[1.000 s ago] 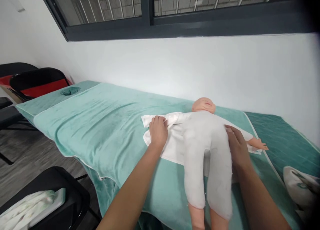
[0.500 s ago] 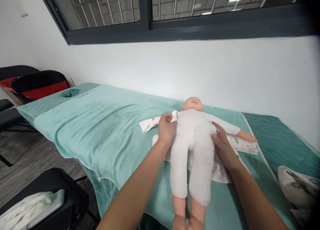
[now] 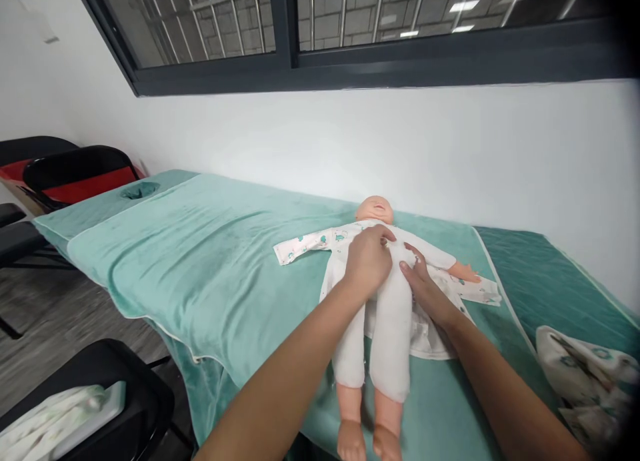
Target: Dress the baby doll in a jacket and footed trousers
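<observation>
A baby doll [image 3: 390,314] with a white cloth body lies on its back on a teal-covered table [image 3: 200,247], head toward the wall. Under it lies an opened white patterned baby garment [image 3: 305,242], one sleeve stretched out to the left. My left hand [image 3: 367,264] rests on the doll's chest with its fingers curled, seemingly pinching the garment's edge. My right hand [image 3: 425,284] lies flat against the doll's right side, fingers stretched out.
A folded patterned cloth [image 3: 585,374] lies at the table's right end. A black chair [image 3: 115,394] at lower left carries a folded cloth [image 3: 55,424]. More black and red chairs [image 3: 75,174] stand at the far left. The wall runs right behind the table.
My left hand moved from the garment's left sleeve onto the doll's chest. My right hand slid up and inward along the doll's side. The sleeve now lies spread out.
</observation>
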A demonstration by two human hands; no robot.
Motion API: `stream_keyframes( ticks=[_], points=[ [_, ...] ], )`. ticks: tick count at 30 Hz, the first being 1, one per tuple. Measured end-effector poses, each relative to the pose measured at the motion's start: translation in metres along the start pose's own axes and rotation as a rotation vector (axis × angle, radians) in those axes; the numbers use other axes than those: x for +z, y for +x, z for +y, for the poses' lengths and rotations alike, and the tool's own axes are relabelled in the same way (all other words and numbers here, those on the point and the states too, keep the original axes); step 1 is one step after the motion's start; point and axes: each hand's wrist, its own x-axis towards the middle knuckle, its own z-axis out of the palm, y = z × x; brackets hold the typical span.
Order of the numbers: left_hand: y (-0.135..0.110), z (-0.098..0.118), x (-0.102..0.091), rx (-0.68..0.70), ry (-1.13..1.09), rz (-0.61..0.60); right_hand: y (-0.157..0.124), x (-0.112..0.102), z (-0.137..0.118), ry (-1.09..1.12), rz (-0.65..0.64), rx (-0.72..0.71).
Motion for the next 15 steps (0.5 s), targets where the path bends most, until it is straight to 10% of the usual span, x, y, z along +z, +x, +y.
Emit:
stream_keyframes(
  ticks=[6,15],
  points=[
    [-0.07,0.008,-0.015,0.428,0.302,-0.036,-0.004,0.0,-0.002,-0.015,0.068,-0.009],
    [-0.122,-0.028,-0.027,0.221,0.461,0.044,-0.001,0.0,0.011,0.025,0.052,-0.036]
  ],
)
